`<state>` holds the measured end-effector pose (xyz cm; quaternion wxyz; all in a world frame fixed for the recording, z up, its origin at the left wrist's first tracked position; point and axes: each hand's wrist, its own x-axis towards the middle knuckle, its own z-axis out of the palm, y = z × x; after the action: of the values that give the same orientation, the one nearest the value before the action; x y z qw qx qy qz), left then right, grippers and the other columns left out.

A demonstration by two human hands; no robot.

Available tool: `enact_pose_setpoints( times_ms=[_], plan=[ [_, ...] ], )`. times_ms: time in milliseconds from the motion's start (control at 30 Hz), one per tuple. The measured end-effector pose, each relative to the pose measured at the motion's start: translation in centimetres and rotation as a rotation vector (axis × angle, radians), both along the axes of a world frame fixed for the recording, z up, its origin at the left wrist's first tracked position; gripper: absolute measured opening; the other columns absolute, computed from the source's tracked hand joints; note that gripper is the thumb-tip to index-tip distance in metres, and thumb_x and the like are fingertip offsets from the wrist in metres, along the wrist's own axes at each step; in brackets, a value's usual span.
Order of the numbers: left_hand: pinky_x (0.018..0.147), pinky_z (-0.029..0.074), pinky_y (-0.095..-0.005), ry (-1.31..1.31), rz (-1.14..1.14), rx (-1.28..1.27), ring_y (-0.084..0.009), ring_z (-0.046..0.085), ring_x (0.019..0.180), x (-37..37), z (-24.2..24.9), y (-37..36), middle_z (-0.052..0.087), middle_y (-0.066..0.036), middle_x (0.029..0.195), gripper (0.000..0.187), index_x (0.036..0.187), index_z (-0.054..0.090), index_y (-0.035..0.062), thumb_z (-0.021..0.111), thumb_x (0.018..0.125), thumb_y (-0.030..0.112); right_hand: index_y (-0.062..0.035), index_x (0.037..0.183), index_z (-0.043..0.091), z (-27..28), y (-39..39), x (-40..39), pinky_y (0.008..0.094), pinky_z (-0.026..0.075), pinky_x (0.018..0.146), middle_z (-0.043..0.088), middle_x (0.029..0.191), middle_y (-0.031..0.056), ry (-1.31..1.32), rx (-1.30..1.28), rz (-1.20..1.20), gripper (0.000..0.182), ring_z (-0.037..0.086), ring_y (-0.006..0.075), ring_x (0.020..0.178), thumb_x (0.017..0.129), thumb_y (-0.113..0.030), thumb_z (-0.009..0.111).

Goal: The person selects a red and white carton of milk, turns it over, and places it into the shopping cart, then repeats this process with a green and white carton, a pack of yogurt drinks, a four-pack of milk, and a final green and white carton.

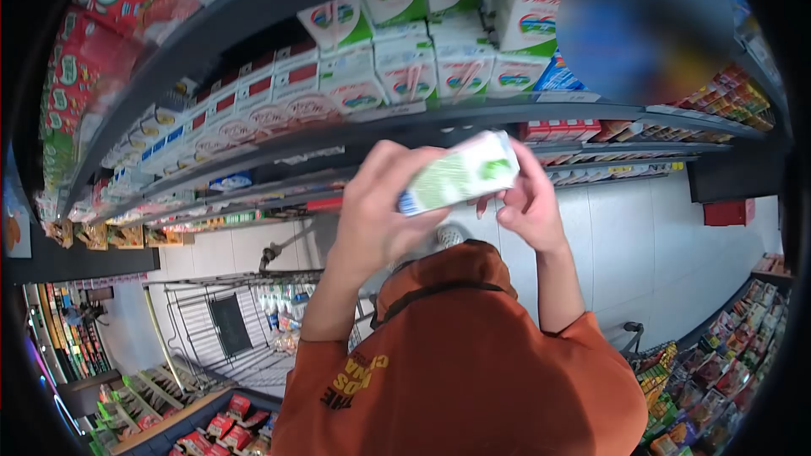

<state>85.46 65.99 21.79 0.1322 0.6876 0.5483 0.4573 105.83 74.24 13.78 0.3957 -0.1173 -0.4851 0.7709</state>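
A white and green milk carton (459,174) is held tilted in front of my chest, its printed side facing up and blurred. My left hand (378,201) wraps around its left end. At its right end, my right hand (534,201) grips the edge with the fingers partly behind the carton and the thumb below. Beyond my hands, rows of white and green milk cartons (405,72) stand on the shelf. White boxes with dark red patches (270,110) line the same shelf further left.
A wire shopping cart (211,329) with goods in it stands on my left. Grey shelf edges (473,111) curve across in front. Pale floor tiles (625,228) lie to the right. Racks of packaged goods (710,380) are at the lower right, and red packets (224,426) at the lower left.
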Motion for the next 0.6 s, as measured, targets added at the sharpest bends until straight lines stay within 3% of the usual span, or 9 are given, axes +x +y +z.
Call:
enact_pose_setpoints(
  times_ms=[67,167,200,300,433,467,567,600],
  plan=[
    [0.075,0.052,-0.0353,0.062,0.015,0.014,-0.0284,0.065,0.086,0.7,-0.8,-0.4,0.062,-0.013,0.099,0.06,0.117,0.062,0.0046,0.081,0.06,0.002,-0.0014,0.138,0.038,0.2,0.3,-0.7,0.032,0.047,0.095,0.054,0.126,0.0114,-0.068,-0.007,-0.032,0.082,0.059,0.0185,0.109,0.068,0.001,0.081],
    [0.074,0.054,-0.0318,0.032,0.072,0.076,-0.0257,0.068,0.09,0.6,-1.9,-0.9,0.068,-0.012,0.1,0.069,0.125,0.057,0.0023,0.085,0.062,0.007,-0.0019,0.131,0.044,-1.4,0.3,-1.0,0.0316,0.047,0.096,0.058,0.12,0.0091,-0.111,-0.009,-0.058,0.078,0.059,0.018,0.109,0.063,0.002,0.083],
    [0.072,0.055,-0.0301,0.004,0.088,0.1,-0.0244,0.069,0.092,0.5,-2.1,-1.3,0.069,-0.012,0.1,0.071,0.127,0.055,0.0011,0.086,0.063,0.01,-0.0016,0.126,0.048,-1.7,0.2,-1.3,0.0311,0.047,0.096,0.061,0.115,0.0072,-0.087,0.055,-0.061,0.069,0.058,0.0167,0.111,0.066,0.0,0.083],
    [0.076,0.056,-0.0305,-0.159,0.147,0.107,-0.0238,0.069,0.087,0.4,-2.7,-2.0,0.068,-0.015,0.097,0.073,0.131,0.053,-0.0003,0.085,0.066,0.007,-0.0002,0.126,0.048,-2.2,-0.3,-1.2,0.0312,0.047,0.096,0.061,0.117,0.0066,-0.14,-0.096,0.01,0.067,0.058,0.0156,0.111,0.069,-0.004,0.082],
    [0.077,0.055,-0.028,-0.952,0.109,-0.398,-0.0182,0.068,0.089,-0.8,-3.0,-2.6,0.067,-0.016,0.108,0.055,0.13,0.052,-0.0023,0.075,0.081,0.007,0.0017,0.133,0.042,-1.1,-1.4,-2.6,0.0295,0.051,0.088,0.059,0.117,0.0086,-0.105,-0.097,0.05,0.073,0.059,0.015,0.108,0.073,-0.01,0.082],
    [0.079,0.054,-0.0279,-1.021,0.106,-0.499,-0.0184,0.066,0.094,-1.5,-4.0,-2.4,0.066,-0.014,0.111,0.043,0.128,0.053,-0.0037,0.067,0.087,0.003,0.0013,0.14,0.034,-1.3,-1.4,-2.6,0.0296,0.049,0.092,0.056,0.123,0.0113,-0.088,-0.204,0.241,0.083,0.058,0.0176,0.11,0.073,-0.013,0.082],
    [0.073,0.055,-0.028,-1.409,-0.057,-0.585,-0.0137,0.067,0.089,-2.9,-6.7,-3.5,0.068,-0.011,0.104,0.039,0.119,0.059,-0.0059,0.06,0.095,0.025,0.0006,0.144,0.029,-0.3,-2.5,-4.4,0.0308,0.044,0.098,0.051,0.129,0.0124,-0.176,-0.24,0.171,0.09,0.056,0.0203,0.114,0.073,-0.013,0.081],
    [0.072,0.054,-0.028,-1.405,-0.043,-0.628,-0.0123,0.066,0.088,-2.8,-7.1,-3.9,0.068,-0.01,0.102,0.044,0.115,0.061,-0.0053,0.053,0.098,0.034,0.0004,0.144,0.031,-1.2,-2.5,-5.4,0.032,0.044,0.1,0.048,0.133,0.0126,-0.156,-0.046,0.095,0.088,0.054,0.0209,0.118,0.072,-0.011,0.08]
  ],
)
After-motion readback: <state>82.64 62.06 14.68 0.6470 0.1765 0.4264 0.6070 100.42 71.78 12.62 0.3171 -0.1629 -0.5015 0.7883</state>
